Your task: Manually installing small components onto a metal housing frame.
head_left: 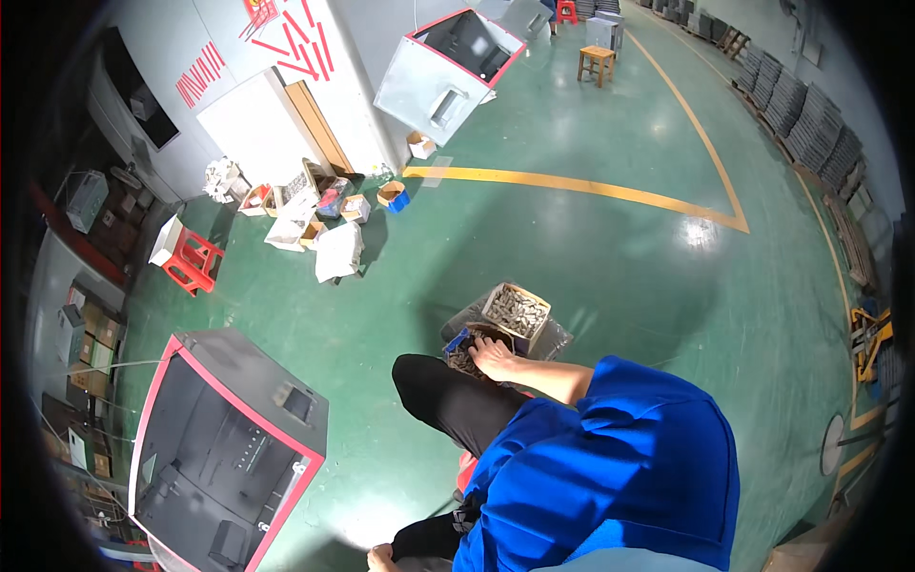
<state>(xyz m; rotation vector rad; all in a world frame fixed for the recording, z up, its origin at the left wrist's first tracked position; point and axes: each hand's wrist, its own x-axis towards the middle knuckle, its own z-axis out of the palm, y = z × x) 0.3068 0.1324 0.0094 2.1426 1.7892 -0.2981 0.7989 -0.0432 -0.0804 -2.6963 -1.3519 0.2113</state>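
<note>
Care pays as we dig into loose, hard, sharp-edged metal pieces: we judge a shallow, slow scoop best. Our right hand [494, 357] lies spread on the dark pieces in the blue box [456, 343] on the green floor [610, 276], just beside a cardboard box [517, 311] of paler pieces. Whether it clasps any we cannot tell, nor the grip of our left hand [380, 558].

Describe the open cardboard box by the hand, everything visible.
The cardboard box is small, tan and open-topped, its flaps up. It is filled near the rim with small greyish-tan parts, too small to identify. It sits tilted on grey plastic sheeting on the green floor. Beside it is a blue-edged container of similar parts, where a hand reaches in. The hand does not touch the box.
</note>
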